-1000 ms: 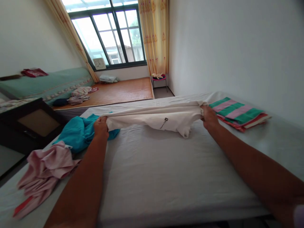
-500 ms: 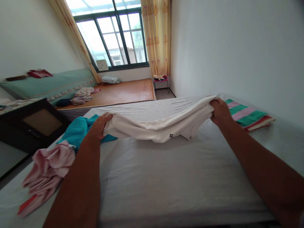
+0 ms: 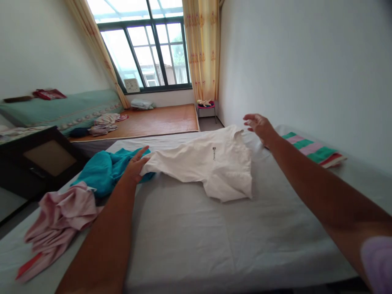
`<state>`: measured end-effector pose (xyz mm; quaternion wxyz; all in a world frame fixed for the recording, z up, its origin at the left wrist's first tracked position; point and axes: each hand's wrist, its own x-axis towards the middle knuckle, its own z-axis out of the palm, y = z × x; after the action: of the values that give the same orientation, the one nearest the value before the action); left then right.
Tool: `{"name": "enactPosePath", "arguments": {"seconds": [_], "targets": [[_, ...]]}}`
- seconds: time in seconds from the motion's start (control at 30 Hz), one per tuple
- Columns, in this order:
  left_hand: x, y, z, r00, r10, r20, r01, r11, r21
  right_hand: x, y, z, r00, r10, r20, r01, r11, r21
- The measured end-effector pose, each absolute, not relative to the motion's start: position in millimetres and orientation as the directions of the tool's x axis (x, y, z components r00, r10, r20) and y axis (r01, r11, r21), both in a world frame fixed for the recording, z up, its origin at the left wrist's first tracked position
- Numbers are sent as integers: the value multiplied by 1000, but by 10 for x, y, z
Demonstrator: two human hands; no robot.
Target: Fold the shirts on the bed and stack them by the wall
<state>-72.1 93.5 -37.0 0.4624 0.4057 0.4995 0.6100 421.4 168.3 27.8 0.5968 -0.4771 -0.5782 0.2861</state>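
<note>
A white T-shirt (image 3: 190, 161) with a small dark print on its chest lies across the bed, its collar and sleeves toward the right. My left hand (image 3: 137, 165) grips the shirt's left end, one finger pointing outward. Beyond the collar my right hand (image 3: 259, 125) is raised, fingers apart and holding nothing. Close behind my left hand lies a crumpled turquoise garment (image 3: 105, 169). A pink garment (image 3: 65, 212) with a red edge is bunched nearer to me.
The bed (image 3: 183, 241) has a pale sheet. Folded striped cloth (image 3: 312, 148) rests at its right, by the wall (image 3: 306, 61). Farther off are a second bed with a brown mat (image 3: 165, 116), a dark cabinet (image 3: 49, 159) and a small stool (image 3: 206, 107).
The shirt has gone from stretched between both hands to lying on the bed, its print now showing. My right hand has let go and moved slightly left and up.
</note>
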Motion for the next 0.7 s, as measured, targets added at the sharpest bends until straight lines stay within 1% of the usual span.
{"name": "enactPosePath", "arguments": {"seconds": [0.03, 0.07, 0.1, 0.13, 0.17, 0.2, 0.23, 0.3, 0.37, 0.43, 0.5, 0.53, 0.6, 0.63, 0.67, 0.7], "targets": [[-733, 951, -408, -244, 969, -32, -144, -4, 990, 4181, 1614, 162, 86, 928, 363, 237, 335, -912], [-737, 963, -430, -246, 966, -85, -128, 54, 990, 4154, 1546, 53, -5, 956, 292, 305, 280, -910], [-733, 967, -437, -240, 963, -121, -109, 97, 989, 4137, 1481, -48, -82, 975, 205, 406, 220, -887], [-726, 963, -434, -227, 964, -139, -90, 121, 989, 4127, 1421, -141, -130, 985, 110, 521, 162, -838], [-718, 951, -423, -206, 968, -145, -70, 133, 989, 4123, 1365, -227, -145, 989, 25, 620, 111, -776], [-710, 931, -407, -181, 972, -148, -50, 141, 989, 4119, 1310, -307, -134, 990, -31, 683, 70, -727], [-705, 904, -388, -150, 977, -153, -30, 150, 988, 4110, 1252, -380, -115, 991, -65, 709, 36, -704], [-697, 839, -351, -79, 980, -182, 15, 183, 983, 4064, 1117, -499, -102, 990, -94, 691, 3, -722], [-684, 779, -317, 17, 975, -220, 71, 218, 973, 3973, 959, -568, -156, 985, -73, 663, 50, -747], [-661, 736, -281, 117, 963, -242, 123, 228, 966, 3867, 800, -570, -286, 958, -15, 643, 181, -744], [-636, 704, -233, 180, 958, -223, 136, 201, 970, 3805, 670, -503, -456, 889, 43, 575, 331, -749], [-631, 686, -203, 188, 962, -198, 124, 177, 976, 3808, 621, -448, -530, 846, 48, 525, 373, -765], [-653, 633, -129, 160, 977, -142, 85, 129, 988, 3903, 542, -301, -615, 788, 26, 427, 361, -829], [-684, 596, -89, 122, 987, -106, 56, 100, 993, 3993, 508, -215, -602, 798, 33, 377, 320, -869], [-727, 553, -48, 70, 996, -57, 20, 56, 998, 4101, 475, -124, -518, 851, 84, 308, 278, -910], [-776, 509, -7, 6, 1000, 2, -22, -2, 1000, 4220, 445, -29, -372, 914, 159, 222, 254, -941]]}}
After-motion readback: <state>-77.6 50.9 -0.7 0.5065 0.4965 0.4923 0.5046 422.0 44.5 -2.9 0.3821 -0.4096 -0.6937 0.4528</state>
